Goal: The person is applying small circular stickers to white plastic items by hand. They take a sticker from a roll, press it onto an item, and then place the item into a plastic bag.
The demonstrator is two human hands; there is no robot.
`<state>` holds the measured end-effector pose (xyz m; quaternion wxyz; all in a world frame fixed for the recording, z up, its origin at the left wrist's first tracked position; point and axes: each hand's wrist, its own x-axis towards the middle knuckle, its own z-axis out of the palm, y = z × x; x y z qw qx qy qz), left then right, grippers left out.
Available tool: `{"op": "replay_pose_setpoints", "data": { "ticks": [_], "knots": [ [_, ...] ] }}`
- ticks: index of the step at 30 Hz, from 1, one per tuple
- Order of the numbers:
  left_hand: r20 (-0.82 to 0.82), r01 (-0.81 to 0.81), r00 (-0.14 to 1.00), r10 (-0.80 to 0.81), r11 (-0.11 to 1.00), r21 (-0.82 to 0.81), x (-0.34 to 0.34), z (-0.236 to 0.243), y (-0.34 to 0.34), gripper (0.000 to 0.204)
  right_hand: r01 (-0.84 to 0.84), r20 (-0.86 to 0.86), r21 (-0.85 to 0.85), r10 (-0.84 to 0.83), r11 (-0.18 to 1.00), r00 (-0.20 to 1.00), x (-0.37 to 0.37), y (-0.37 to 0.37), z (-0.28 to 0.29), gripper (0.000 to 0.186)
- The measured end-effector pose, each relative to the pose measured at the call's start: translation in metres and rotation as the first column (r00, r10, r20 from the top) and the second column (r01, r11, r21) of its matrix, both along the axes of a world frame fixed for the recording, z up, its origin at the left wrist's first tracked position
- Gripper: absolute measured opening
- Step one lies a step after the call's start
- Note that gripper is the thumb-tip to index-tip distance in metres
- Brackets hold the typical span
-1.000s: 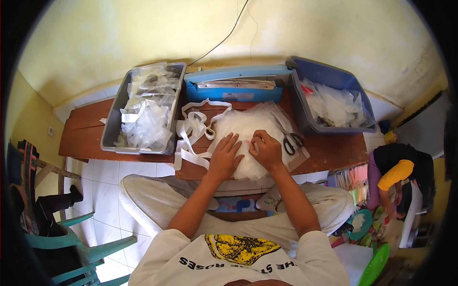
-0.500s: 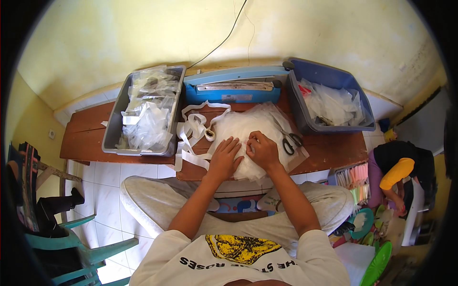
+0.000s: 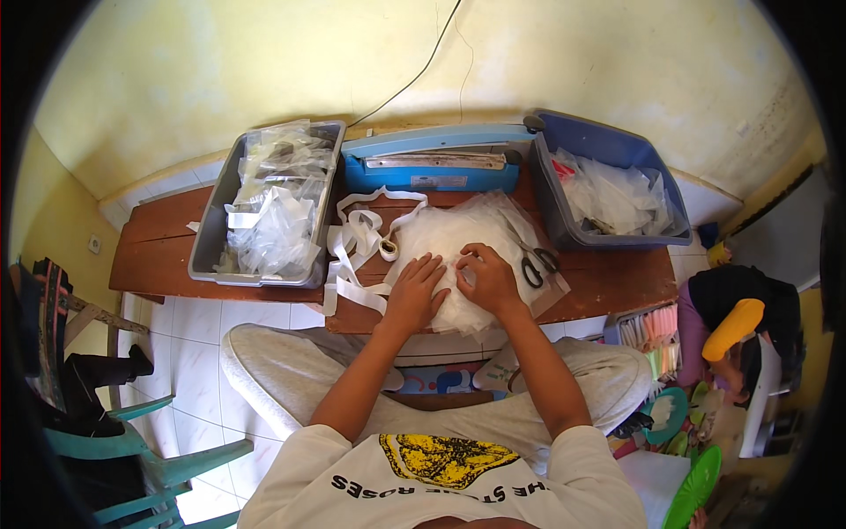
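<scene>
A heap of clear plastic bags (image 3: 458,234) lies on a low wooden table (image 3: 167,256) in front of me. My left hand (image 3: 414,286) rests flat on the near side of the heap, fingers spread. My right hand (image 3: 487,278) sits just beside it with its fingers curled down onto the top sheets, pinching at the plastic. Black-handled scissors (image 3: 535,264) lie on the heap right of my right hand. A white ribbon strip (image 3: 357,242) curls off the heap's left side.
A grey bin (image 3: 211,234) of filled plastic bags stands at the left, a blue bin (image 3: 617,150) with plastic at the right. A blue heat sealer (image 3: 432,163) sits behind the heap. Green chairs (image 3: 150,458) stand lower left, a person sits lower right.
My right hand has shifted slightly left on the heap, nearer my left hand and away from the scissors. The left hand stays pressed on the plastic.
</scene>
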<state>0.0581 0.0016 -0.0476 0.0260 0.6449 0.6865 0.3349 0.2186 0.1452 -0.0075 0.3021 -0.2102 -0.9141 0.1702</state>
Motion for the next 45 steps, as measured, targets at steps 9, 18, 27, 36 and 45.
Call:
{"op": "replay_pose_setpoints", "data": {
  "ticks": [9,18,27,36,45],
  "knots": [
    [0.044,-0.021,0.999,0.020,1.000,0.021,0.001,0.009,0.006,0.042,0.051,-0.076,-0.325,-0.080,0.944,0.994,0.000,0.012,-0.013,0.016],
    [0.043,-0.052,0.998,0.050,0.998,0.045,0.001,0.002,0.011,0.038,0.162,-0.039,-0.234,-0.176,0.959,0.984,-0.004,0.011,-0.020,0.025],
    [0.070,-0.054,0.996,0.050,0.997,0.051,0.002,-0.001,0.012,0.041,0.103,-0.042,-0.198,-0.114,0.975,0.993,-0.003,0.015,-0.023,0.034],
    [0.088,-0.042,0.995,0.039,0.999,0.034,0.000,0.000,0.011,0.041,0.007,-0.025,-0.163,-0.011,0.987,1.000,0.004,0.020,-0.019,0.050],
    [0.078,-0.053,0.996,0.051,0.998,0.026,0.001,0.000,0.012,0.042,0.193,0.065,-0.164,-0.184,0.967,0.981,-0.003,0.018,-0.024,0.051]
  ]
}}
